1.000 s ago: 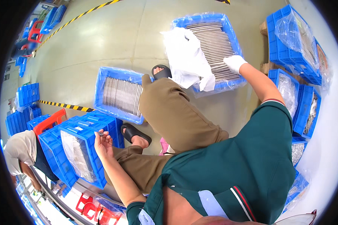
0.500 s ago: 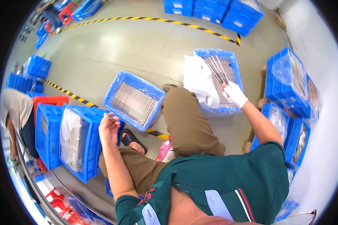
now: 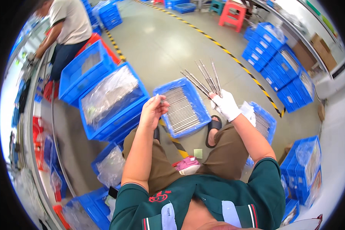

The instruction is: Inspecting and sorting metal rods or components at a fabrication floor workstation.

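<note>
White-gloved, the right hand (image 3: 227, 107) wraps firmly around the near ends of several slim metal rods (image 3: 211, 86), fanned beyond the right edge of a blue bin (image 3: 197, 106), apparently so their lengths stay free and spread. Bare, the left hand (image 3: 152, 112), at that bin's left edge, curls narrowly, thumb and fingertips pinching a small grey piece (image 3: 163, 101), too tiny to identify. Between the feet, the plastic-lined bin carries more rods in parallel, probably to pack them neatly. By the right knee, a second blue bin (image 3: 271, 127) has white sheeting (image 3: 248, 112) at its left edge. Stacked bins (image 3: 105, 132) stand left; a co-worker (image 3: 68, 17) is beyond.
</note>
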Available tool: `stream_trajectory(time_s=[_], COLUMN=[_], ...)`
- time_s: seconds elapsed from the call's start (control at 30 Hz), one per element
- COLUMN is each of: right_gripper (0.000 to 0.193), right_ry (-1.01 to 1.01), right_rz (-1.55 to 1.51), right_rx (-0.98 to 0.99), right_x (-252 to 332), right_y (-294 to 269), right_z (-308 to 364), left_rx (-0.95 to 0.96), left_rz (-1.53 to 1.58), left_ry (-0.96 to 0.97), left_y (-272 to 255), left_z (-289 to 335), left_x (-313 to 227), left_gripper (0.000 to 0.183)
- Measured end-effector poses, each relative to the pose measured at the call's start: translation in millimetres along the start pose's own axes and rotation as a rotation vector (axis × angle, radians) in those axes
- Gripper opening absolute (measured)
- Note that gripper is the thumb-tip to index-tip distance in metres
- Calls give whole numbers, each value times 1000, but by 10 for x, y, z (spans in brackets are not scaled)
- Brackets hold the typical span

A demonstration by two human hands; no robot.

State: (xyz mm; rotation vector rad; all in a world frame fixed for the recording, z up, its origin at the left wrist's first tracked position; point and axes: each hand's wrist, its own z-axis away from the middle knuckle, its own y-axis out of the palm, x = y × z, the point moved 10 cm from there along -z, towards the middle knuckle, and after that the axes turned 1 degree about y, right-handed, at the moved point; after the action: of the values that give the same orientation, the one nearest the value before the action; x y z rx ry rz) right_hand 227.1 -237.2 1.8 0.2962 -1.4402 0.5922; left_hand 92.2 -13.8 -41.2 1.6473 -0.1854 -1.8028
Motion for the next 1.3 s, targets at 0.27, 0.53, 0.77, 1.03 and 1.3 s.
stream_trajectory(time_s=[0.27, 0.53, 0.77, 1.03, 1.3], right_gripper=[23, 23, 27, 29, 28], right_ry=[-55, -52, -185, -232, -207], right_rz=[206, 244, 431, 486, 572], right_rx=[207, 273, 269, 183, 253], right_x=[-186, -91, 65, 102, 66], right_y=[733, 858, 809, 802, 818], right_z=[-34, -1, 32, 51, 65], left_rx=[-54, -59, -56, 82, -154], left_rz=[1, 11, -186, -243, -365], left_ry=[141, 113, 134, 74, 96], left_y=[-151, -258, -235, -41, -424], left_z=[45, 136, 181, 187, 199], left_x=[-256, -242, -338, -285, -450], left_gripper=[24, 25, 21, 27, 22])
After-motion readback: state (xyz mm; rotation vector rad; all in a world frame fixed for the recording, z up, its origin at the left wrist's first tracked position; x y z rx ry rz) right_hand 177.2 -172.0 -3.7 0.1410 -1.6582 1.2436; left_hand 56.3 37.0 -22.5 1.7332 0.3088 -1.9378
